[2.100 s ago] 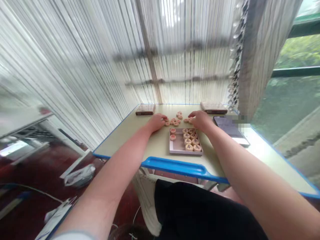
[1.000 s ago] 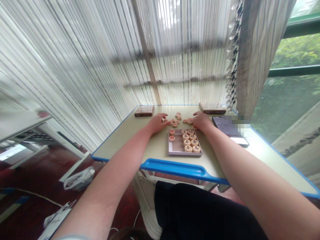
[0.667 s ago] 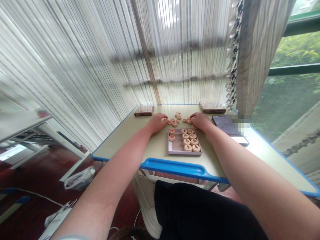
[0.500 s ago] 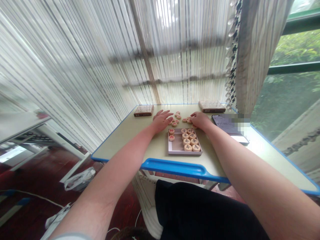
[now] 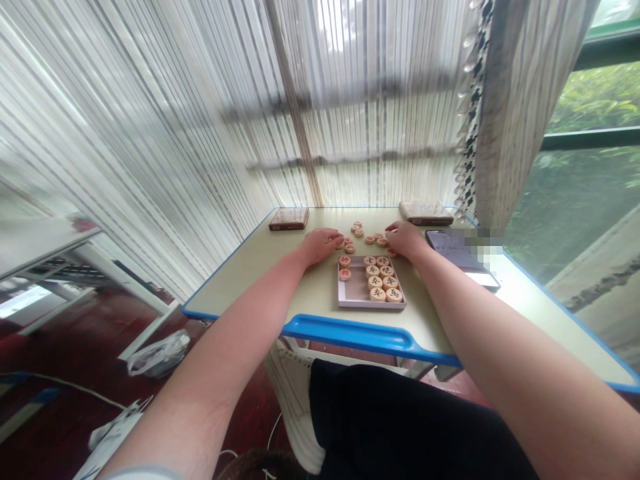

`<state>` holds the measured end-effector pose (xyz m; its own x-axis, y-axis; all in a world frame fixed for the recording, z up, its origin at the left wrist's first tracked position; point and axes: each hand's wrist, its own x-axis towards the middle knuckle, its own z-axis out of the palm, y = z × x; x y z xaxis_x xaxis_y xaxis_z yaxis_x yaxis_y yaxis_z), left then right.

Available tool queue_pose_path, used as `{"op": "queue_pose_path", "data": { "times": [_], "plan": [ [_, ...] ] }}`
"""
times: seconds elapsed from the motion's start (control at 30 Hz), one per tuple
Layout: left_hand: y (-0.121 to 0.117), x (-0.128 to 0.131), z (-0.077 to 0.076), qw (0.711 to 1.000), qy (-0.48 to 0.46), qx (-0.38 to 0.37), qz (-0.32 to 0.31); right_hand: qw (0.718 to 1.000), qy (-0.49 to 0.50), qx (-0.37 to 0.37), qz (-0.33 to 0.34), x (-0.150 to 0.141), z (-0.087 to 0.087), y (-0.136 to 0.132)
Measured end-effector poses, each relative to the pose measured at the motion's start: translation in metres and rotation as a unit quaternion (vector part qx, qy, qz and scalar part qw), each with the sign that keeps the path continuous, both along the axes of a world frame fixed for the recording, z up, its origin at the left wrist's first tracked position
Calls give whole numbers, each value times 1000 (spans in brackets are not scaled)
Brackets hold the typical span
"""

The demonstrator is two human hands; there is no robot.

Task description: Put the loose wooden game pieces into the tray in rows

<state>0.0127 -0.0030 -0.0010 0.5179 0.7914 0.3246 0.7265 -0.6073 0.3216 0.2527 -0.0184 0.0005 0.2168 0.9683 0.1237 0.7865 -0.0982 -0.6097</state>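
A shallow, pale box [image 5: 356,288] holds round wooden Chinese chess pieces: two columns with black characters [image 5: 377,282] at its right side and two with red characters [image 5: 345,275] at its left. Beyond the box's left corner, my left hand [image 5: 320,245] is closed, its fingertips on a piece at the edge of a small cluster of loose chess pieces [image 5: 350,249]. My right hand [image 5: 404,239] has its fingers curled in a pinch at another loose group [image 5: 371,240], with a piece's edge showing at the fingertips. The fingers partly cover the pieces at both hands.
A phone [image 5: 457,257] lies right of my right hand. Flat boxes stand at the far left [image 5: 289,219] and far right [image 5: 426,213] of the table. Several more pieces [image 5: 357,230] lie between the hands. A blue tray edge [image 5: 350,332] runs along the table's front.
My left hand's spread fingers have drawn together and come down at the pieces. The right hand has shifted slightly, its fingers still curled. Pieces in the box stay as they were.
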Motion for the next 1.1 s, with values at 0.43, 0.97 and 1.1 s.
{"op": "queue_pose_path", "data": {
  "times": [0.43,0.97,1.1],
  "plan": [
    [12,-6,-2,986,-45,-4,160,999,-49,5,23,-1,2,-4],
    [6,-8,-3,995,2,17,97,993,-107,15,48,-6,10,-11],
    [5,-8,-1,995,-3,12,97,993,-95,25,60,-5,9,-11]
  ]
}}
